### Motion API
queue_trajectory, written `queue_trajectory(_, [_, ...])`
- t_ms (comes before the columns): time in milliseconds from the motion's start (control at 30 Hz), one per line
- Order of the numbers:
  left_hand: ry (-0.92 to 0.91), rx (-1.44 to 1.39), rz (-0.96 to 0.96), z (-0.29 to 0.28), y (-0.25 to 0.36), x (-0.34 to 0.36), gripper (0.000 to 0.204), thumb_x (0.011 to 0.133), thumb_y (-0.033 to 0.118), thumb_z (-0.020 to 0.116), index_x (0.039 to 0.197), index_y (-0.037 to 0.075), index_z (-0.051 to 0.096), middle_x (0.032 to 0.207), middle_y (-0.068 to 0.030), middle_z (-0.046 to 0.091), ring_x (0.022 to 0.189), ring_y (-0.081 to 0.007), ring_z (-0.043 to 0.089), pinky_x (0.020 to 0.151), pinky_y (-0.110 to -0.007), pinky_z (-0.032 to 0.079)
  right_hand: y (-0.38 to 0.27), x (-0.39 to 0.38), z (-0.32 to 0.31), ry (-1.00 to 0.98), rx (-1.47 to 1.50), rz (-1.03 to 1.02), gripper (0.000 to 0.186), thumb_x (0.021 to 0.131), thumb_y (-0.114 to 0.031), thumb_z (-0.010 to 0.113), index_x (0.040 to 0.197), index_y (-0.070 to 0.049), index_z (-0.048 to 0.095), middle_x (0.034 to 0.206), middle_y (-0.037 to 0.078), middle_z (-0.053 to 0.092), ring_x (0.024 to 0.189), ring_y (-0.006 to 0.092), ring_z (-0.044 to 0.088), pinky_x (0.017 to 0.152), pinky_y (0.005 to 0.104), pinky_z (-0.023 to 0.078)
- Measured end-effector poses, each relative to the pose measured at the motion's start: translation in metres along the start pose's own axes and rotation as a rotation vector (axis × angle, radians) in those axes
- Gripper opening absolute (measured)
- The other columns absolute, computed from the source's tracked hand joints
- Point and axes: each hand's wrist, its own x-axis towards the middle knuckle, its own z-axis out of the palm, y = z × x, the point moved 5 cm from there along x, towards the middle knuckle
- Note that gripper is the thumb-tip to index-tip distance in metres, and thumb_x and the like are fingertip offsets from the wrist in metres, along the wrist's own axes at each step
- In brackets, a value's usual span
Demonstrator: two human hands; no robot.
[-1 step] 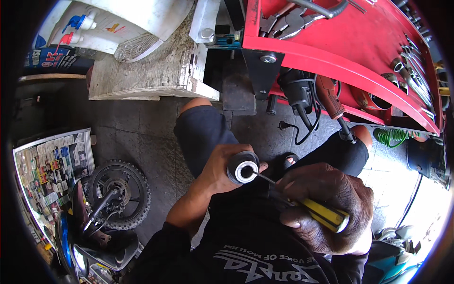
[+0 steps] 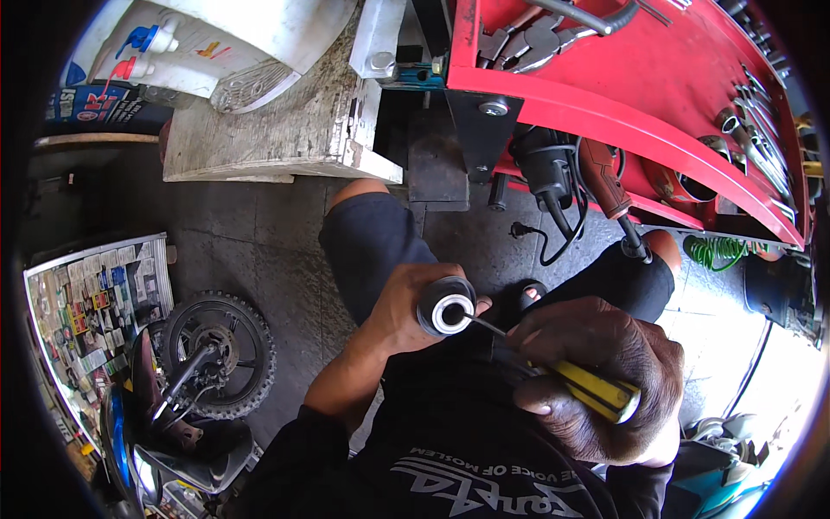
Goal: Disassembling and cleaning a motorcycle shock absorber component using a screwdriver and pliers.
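My left hand (image 2: 399,304) is wrapped round a dark cylindrical part (image 2: 430,304), its end turned up toward me. A pale metal ring (image 2: 442,323) surrounds the dark round hole in that end. In my right hand (image 2: 618,381) is a screwdriver (image 2: 588,389) with a yellow and black handle. Its thin shaft points left, and the tip meets the ring's right edge; whether it reaches under the edge I cannot tell. The cylinder's lower length is hidden by my left hand and by its own end. Both hands are above my lap.
A red tool tray (image 2: 605,104) with pliers (image 2: 540,43) and several wrenches (image 2: 761,147) stands at the far right. Corded power tools (image 2: 549,169) hang beneath it. A worn wooden bench (image 2: 259,143) is at the far left. A motorcycle wheel (image 2: 251,355) stands left, beside a display case (image 2: 95,303).
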Motion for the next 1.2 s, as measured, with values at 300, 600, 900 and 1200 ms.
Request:
queue_trajectory(300, [-0.003, -0.042, -0.023, -0.001, -0.003, 0.000, 0.031, 0.082, 0.011, 0.083, 0.068, 0.005, 0.056, 0.061, -0.0041, 0.058, 0.051, -0.0161, 0.057, 0.050, -0.031, 0.044, 0.008, -0.009, -0.001, 0.049, 0.057, -0.012, 0.034, 0.083, -0.020, 0.084, 0.099, 0.001, 0.062, 0.094, 0.020, 0.071, 0.085, 0.0266, 0.072, 0.077, 0.0360, 0.057])
queue_trajectory(600, [-0.014, -0.011, 0.045, 0.001, -0.003, 0.001, 0.032, 0.082, 0.012, 0.083, 0.068, 0.005, 0.055, 0.061, -0.0034, 0.057, 0.051, -0.0151, 0.056, 0.049, -0.031, 0.042, 0.012, -0.016, -0.007, 0.074, 0.093, -0.024, 0.036, 0.077, -0.010, 0.087, 0.104, 0.000, 0.065, 0.093, 0.014, 0.071, 0.088, 0.0287, 0.074, 0.073, 0.0349, 0.061])
queue_trajectory(900, [-0.054, -0.042, 0.043, 0.003, -0.002, 0.002, 0.032, 0.083, 0.012, 0.083, 0.068, 0.004, 0.055, 0.062, -0.0032, 0.056, 0.051, -0.0152, 0.057, 0.048, -0.031, 0.042, 0.009, -0.009, -0.008, 0.015, 0.102, 0.038, 0.034, 0.083, -0.016, 0.083, 0.103, -0.002, 0.060, 0.096, 0.021, 0.070, 0.088, 0.0275, 0.072, 0.078, 0.0369, 0.057])
queue_trajectory(1200, [-0.103, -0.103, 0.090, 0.002, 0.001, 0.003, 0.030, 0.081, 0.007, 0.082, 0.068, 0.002, 0.055, 0.065, -0.0042, 0.058, 0.053, -0.0161, 0.058, 0.049, -0.030, 0.042, 0.006, 0.001, -0.012, -0.080, 0.119, -0.013, 0.032, 0.082, -0.006, 0.082, 0.106, -0.002, 0.060, 0.097, 0.019, 0.071, 0.092, 0.0284, 0.073, 0.081, 0.0377, 0.058])
